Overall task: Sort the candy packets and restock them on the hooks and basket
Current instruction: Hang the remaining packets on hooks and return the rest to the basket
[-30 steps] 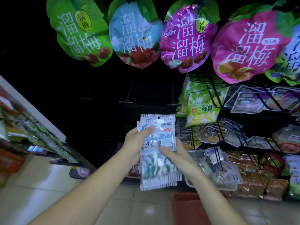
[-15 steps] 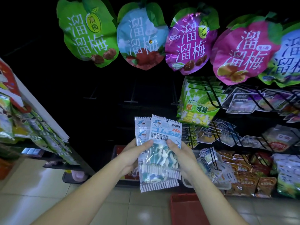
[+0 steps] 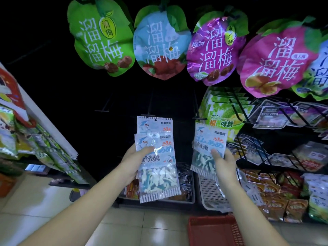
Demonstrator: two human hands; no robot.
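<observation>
At the far left a slanted shelf of green snack bags (image 3: 44,144) borders the aisle. Next comes the left hand (image 3: 132,163), its thumb laid across the front and its fingers curled behind two overlapping pale blue and white shark gummy packets (image 3: 157,174), which it grips fanned, one raised behind the other. The rear one's punched hang hole sits just below a bare black wire hook (image 3: 147,114). To the right, well apart from that pair, the right hand (image 3: 226,167) pinches a single matching shark gummy packet (image 3: 206,144) at its lower middle, thumb on the face. It is held up in front of the green durian candy bags (image 3: 225,112) and above a white perforated plastic basket (image 3: 209,190). These packets look light, thin and crinkly, with a glossy film that could slide between the fingers and soft gummies shifting inside. Holding near the stiff crimped top seam, beside the hole, would probably steady a packet best for threading onto a hook
</observation>
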